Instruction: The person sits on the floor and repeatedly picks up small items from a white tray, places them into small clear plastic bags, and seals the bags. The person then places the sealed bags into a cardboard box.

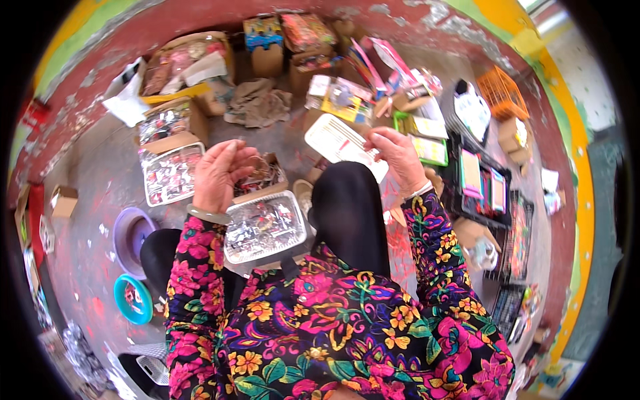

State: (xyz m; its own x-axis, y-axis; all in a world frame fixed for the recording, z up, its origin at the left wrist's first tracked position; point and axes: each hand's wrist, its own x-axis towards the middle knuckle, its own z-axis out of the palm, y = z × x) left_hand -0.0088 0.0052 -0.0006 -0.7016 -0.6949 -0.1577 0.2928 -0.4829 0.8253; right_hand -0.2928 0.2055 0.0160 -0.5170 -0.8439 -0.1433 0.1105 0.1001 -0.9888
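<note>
My left hand [221, 175] is raised with its fingers curled and the thumb tip close to the forefinger; anything between them is too small to make out. A bangle circles that wrist. Opposite it, my right hand [398, 157] pinches thumb and fingertips together, and what they hold cannot be told. Just behind the right fingertips lies a white tray [327, 137] with thin sticks on it. Below my left hand stands a white basket [293, 248] of small shiny packets [265, 223]. A cardboard box [250, 197] of small dark pieces sits behind the left fingers.
Another white basket [149, 192] of packets is at left, near a purple basin [120, 241] and a teal basin [148, 313]. Black crates [460, 193] and an orange crate [501, 93] line the right. Cardboard boxes [193, 123] and crumpled brown paper [259, 103] lie toward the wall.
</note>
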